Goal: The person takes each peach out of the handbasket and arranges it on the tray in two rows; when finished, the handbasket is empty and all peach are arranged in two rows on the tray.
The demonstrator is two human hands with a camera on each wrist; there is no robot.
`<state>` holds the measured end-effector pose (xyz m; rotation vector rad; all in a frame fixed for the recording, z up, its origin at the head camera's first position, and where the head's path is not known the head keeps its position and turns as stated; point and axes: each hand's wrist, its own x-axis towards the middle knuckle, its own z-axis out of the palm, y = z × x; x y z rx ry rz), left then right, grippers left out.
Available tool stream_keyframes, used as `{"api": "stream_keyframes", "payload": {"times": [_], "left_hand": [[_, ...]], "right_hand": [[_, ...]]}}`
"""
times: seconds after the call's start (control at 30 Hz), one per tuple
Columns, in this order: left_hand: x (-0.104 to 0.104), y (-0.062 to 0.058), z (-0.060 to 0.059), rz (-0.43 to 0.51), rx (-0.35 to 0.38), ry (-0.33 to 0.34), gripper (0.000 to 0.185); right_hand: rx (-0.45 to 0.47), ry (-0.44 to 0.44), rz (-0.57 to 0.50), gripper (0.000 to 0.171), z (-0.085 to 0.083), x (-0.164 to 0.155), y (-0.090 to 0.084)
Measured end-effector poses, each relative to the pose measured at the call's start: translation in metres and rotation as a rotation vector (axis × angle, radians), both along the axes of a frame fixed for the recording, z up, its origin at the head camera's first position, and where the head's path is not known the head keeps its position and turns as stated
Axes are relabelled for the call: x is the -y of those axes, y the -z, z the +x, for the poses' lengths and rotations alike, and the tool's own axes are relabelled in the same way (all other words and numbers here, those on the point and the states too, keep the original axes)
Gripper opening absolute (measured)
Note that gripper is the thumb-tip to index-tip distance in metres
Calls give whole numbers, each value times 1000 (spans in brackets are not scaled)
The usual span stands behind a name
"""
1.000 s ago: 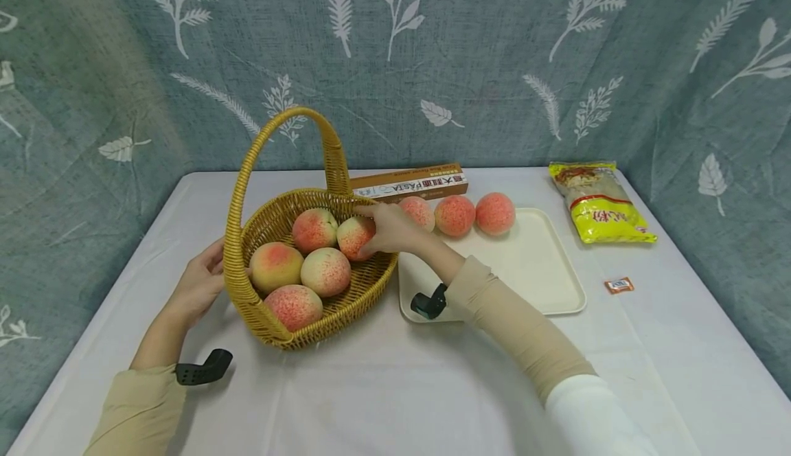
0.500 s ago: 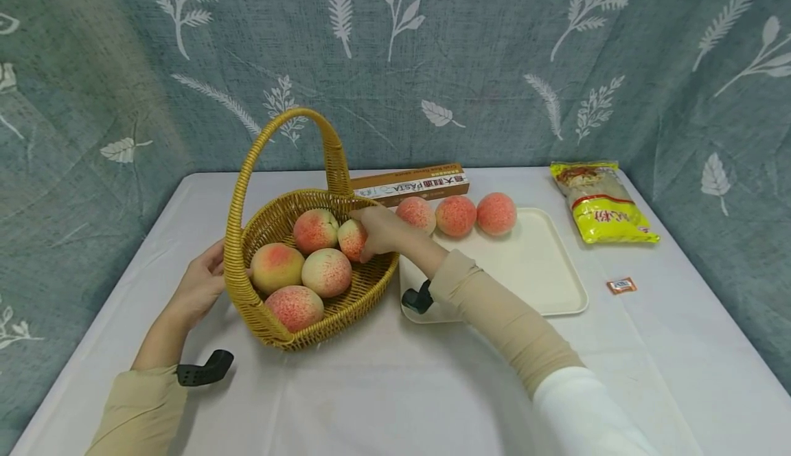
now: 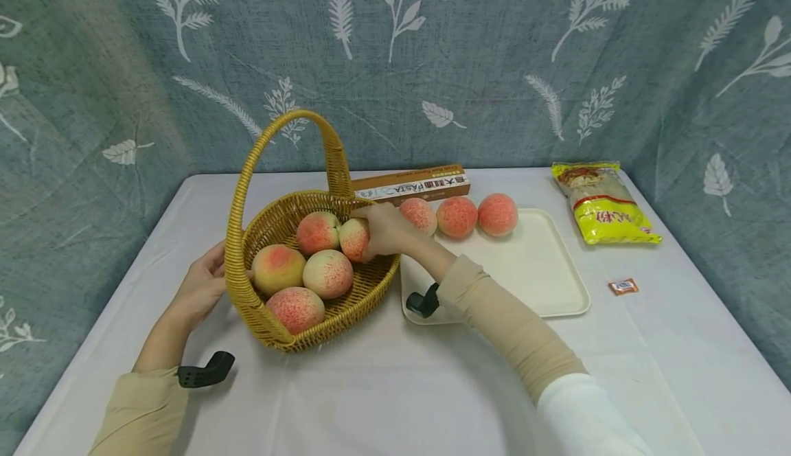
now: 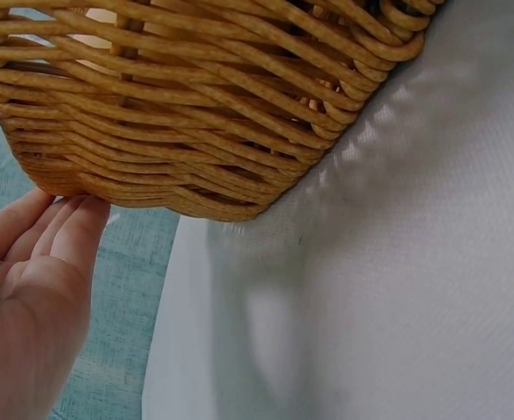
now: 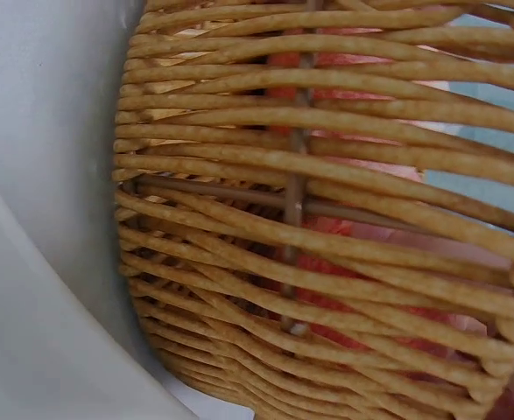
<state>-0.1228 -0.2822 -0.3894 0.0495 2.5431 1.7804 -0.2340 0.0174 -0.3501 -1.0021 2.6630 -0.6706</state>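
Note:
A yellow-brown wicker basket (image 3: 364, 298) with a tall arched handle (image 3: 237, 188) holds several peaches. My left hand (image 3: 200, 284) grips its left rim, the thumb tip showing inside near a yellow-red peach (image 3: 278, 270). In the left wrist view, fingers (image 4: 77, 232) of that hand touch the woven edge. Over the right rim, my right hand (image 3: 391, 231) reaches in and holds a pale, red-speckled peach (image 3: 353, 239), its fingers partly hidden. Beside it lie a red-yellow peach (image 3: 318, 231) and a speckled peach (image 3: 328, 274); another peach (image 3: 295, 309) lies at the front. Through the weave (image 5: 230, 114), the right wrist view shows red fruit.
Right of the basket lies a cream tray (image 3: 531, 270). Three pinkish peaches stand in a row along its back edge, the rightmost peach (image 3: 497, 214) the fullest in view. Behind are a pasta box (image 3: 410, 183) and a yellow bag (image 3: 608, 205). A small orange packet (image 3: 623, 286) lies at right.
My right hand and forearm shifted slightly left, then slightly back right, staying on the same peach. The left hand and the basket hold their place.

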Motion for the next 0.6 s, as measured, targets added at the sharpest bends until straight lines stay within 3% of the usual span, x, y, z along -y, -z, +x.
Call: {"api": "stream_keyframes", "payload": {"times": [0.37,0.6], "left_hand": [[-1,2,-1,15,-21,5,80],[0,0,0,-31,-2,-13,80]], "right_hand": [[29,26,-235,79,9,-28,-1],[-28,78,-284,81,19,-44,-12]]}}
